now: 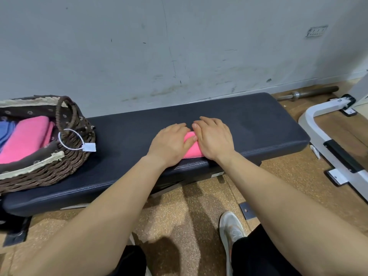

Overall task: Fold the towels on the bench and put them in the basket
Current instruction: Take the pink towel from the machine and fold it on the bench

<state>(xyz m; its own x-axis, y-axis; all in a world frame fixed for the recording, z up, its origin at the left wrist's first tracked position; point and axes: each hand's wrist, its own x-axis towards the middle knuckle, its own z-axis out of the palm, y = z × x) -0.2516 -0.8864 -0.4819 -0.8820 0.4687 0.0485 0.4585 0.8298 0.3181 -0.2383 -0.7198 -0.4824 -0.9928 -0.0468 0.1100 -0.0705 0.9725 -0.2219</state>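
Observation:
A small folded pink towel (192,148) lies near the front edge of the dark padded bench (258,124). My left hand (171,144) and my right hand (214,139) lie flat on top of it, side by side, fingers straight, covering most of it. Only a pink strip shows between them. The brown wicker basket (77,158) stands on the bench's left end. Inside it lie a folded pink towel (25,138) and a blue one (6,130).
A grey wall rises right behind the bench. A white tag (89,147) hangs from the basket handle. A white metal frame (326,140) and a steel bar (310,93) lie on the floor to the right. My shoe (231,232) stands on the cork-coloured floor below.

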